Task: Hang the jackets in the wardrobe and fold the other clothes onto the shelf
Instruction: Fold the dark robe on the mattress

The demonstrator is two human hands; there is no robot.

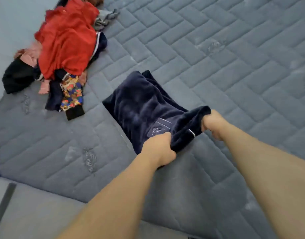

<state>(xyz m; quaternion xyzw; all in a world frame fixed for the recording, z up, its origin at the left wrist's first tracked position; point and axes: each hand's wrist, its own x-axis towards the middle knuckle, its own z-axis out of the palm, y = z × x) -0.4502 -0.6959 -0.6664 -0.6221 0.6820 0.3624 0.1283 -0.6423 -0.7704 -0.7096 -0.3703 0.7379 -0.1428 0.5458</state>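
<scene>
Pile, upper left of frame: I note an unsorted heap of clothes (pixel 62 54) on the mattress (pixel 217 49), with a red garment (pixel 67 42) on top, a black piece at its left edge and a patterned sleeve (pixel 71 95) trailing toward frame centre. None of it is folded or hung.
Left hand, lower centre: my left hand (pixel 158 150) has its grip curled tight round the near edge of the navy velour garment (pixel 141 107).
Navy garment, centre of frame: it lies partly folded on the mattress, far end flat, near end lifted between both hands; an embroidered logo shows near the left hand.
Right hand, right of centre: my right hand (pixel 215 123) pinches the bunched near corner, fingers closed on the cloth.
Progress: I judge the task at an early stage, with one item mid-fold and the pile outstanding.
Wardrobe and shelf: neither appears in view.
Obstructions: the pile lies well apart from the fold; nothing crowds it.
</scene>
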